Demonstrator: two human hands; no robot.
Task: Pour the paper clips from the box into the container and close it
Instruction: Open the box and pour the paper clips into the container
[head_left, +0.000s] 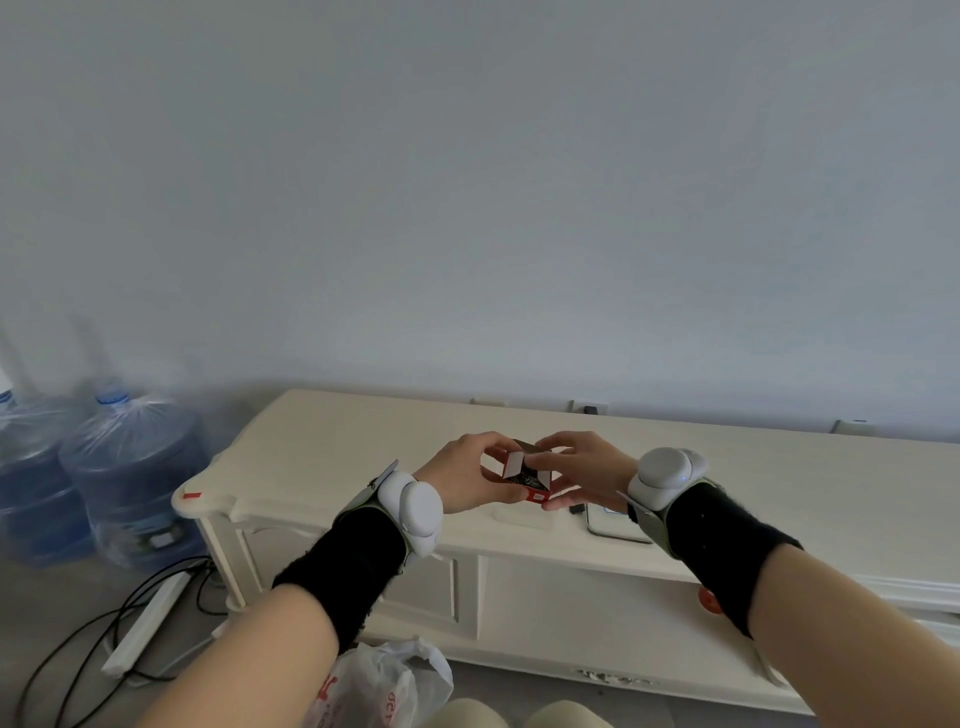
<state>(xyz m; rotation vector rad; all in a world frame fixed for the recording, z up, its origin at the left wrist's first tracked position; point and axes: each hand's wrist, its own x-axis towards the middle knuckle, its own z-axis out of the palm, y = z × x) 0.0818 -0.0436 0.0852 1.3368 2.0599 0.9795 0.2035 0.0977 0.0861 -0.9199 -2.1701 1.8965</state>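
A small red and black paper clip box (530, 480) with white end flaps standing open is held up over the cream cabinet top (337, 441). My left hand (467, 475) grips its left side and my right hand (576, 470) pinches its right side, fingers at a flap. Right below my right hand lies a clear flat container (613, 525), partly hidden by the wrist. A pale flat piece (519, 519), maybe its lid, lies under the box. No paper clips are visible.
Two blue water jugs (130, 467) stand on the floor at the left, with a power strip (145, 623) and cables in front of them. A plastic bag (384, 686) sits by my feet. Wall sockets (589, 408) line the wall behind the cabinet.
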